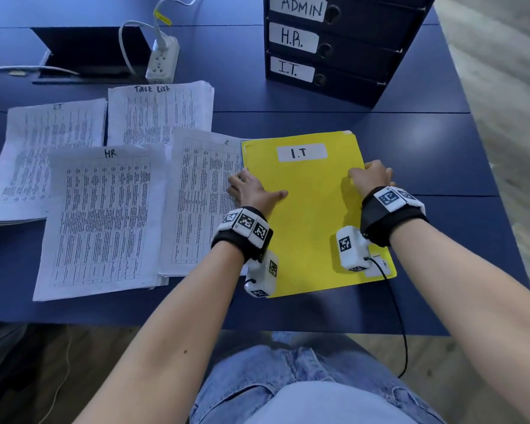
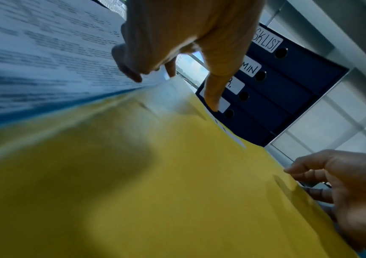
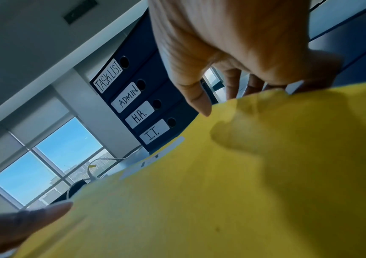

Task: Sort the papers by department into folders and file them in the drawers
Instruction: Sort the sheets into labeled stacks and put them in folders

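A yellow folder [image 1: 312, 215] labelled I.T lies on the blue table [image 1: 441, 154]. My left hand [image 1: 251, 191] holds its left edge, thumb on the cover and fingers curled over the edge. My right hand [image 1: 371, 177] pinches the right edge, thumb on top and fingers underneath, as the right wrist view shows [image 3: 232, 43]. Left of the folder lie paper stacks: one [image 1: 202, 197] partly under it, an HR stack [image 1: 104, 215], an IT stack [image 1: 43, 154] and a Task List stack [image 1: 159, 114]. The dark drawer unit [image 1: 334, 50] stands behind, its I.T. drawer [image 1: 292, 70] lowest.
A white power strip [image 1: 162, 59] with a plugged cable sits at the back, beside an open cable hatch [image 1: 86, 53]. A black cable [image 1: 398, 316] hangs from my right wrist over the table's front edge. The drawers labelled ADMIN and H.R. are closed.
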Available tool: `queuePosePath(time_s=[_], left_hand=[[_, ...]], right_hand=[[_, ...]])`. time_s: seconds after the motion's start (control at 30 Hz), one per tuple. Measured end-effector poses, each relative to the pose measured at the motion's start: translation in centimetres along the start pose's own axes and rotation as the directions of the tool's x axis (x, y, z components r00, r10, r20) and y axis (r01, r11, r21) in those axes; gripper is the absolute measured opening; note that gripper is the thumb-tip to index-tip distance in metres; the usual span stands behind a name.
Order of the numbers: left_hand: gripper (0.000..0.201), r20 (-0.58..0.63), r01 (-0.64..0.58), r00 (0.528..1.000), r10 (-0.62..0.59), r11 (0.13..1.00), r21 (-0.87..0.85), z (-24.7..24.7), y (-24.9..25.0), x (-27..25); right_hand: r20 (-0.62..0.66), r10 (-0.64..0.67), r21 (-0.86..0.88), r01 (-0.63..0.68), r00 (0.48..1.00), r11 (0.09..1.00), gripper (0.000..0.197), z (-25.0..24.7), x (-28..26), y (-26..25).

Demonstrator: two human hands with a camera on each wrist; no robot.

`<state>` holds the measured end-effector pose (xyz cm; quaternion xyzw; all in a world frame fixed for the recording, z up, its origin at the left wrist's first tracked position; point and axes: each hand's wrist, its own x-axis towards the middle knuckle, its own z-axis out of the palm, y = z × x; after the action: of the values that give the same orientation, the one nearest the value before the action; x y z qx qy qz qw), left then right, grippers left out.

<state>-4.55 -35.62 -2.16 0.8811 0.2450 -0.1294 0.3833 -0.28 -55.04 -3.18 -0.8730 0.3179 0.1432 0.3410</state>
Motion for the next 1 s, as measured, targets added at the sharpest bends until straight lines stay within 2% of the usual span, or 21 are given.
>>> queuePosePath(time_s=[0.1,0.2,0.27,0.4,0.47,0.53,0.63,0.77,0.87,1.0], left_hand=[[0.065,-0.12,-0.014,0.993,0.006,0.998,-0.069,-0.2,0.6,0.4],[0.047,-0.148,-0.058,0.989,0.011,0.946,-0.318,-0.5,1.0,0.9],[0.049,-0.093,-0.039,0.996,-0.005,0.883,-0.468,-0.8,0.9,1.2],[0.055,-0.108,-0.032,0.994,-0.029,0.852,-0.523,-1.1,0.5,1.6],[0.054,-0.124,-0.044,0.992,-0.022,0.86,-0.508,-1.0,0.6,1.5],[0.053,-0.136,-0.035,0.99,-0.035,0.876,-0.48,-0.9,0.5,1.9],[0.052,-0.16,-0.002,0.984,-0.076,0.899,-0.438,-1.0,0.0,2.6],[0.052,-0.162,0.033,0.98,-0.112,0.905,-0.423,-1.5,-0.5,3.8],[0.055,-0.119,-0.018,0.992,-0.036,0.906,-0.423,-1.8,-0.2,3.8],[0.074,0.035,-0.102,0.994,0.108,0.985,-0.137,-1.9,0.8,2.5]], right_hand=[[-0.101,-0.035,0.164,0.051,0.994,0.985,0.035,-0.1,0.1,0.2],[-0.205,-0.11,0.383,0.183,0.973,0.906,0.022,-0.1,0.3,0.5],[-0.227,-0.161,0.454,0.25,0.961,0.855,0.019,-0.6,0.6,0.6],[-0.261,-0.333,0.399,0.416,0.906,0.817,0.016,-1.7,0.4,0.1],[-0.23,-0.434,0.361,0.491,0.871,0.793,0.018,-2.0,-0.3,-0.4],[-0.135,-0.503,0.386,0.513,0.854,0.767,0.018,-2.6,-1.4,-0.9],[0.083,-0.519,0.462,0.429,0.851,0.777,0.017,-3.9,-3.3,-0.8],[0.266,-0.49,0.377,0.379,0.83,0.845,0.02,-5.1,-4.9,1.4],[0.285,-0.476,0.404,0.346,0.832,0.847,0.023,-5.4,-5.9,2.5],[0.25,-0.511,0.592,0.288,0.823,0.753,0.024,-6.1,-8.3,1.5]])
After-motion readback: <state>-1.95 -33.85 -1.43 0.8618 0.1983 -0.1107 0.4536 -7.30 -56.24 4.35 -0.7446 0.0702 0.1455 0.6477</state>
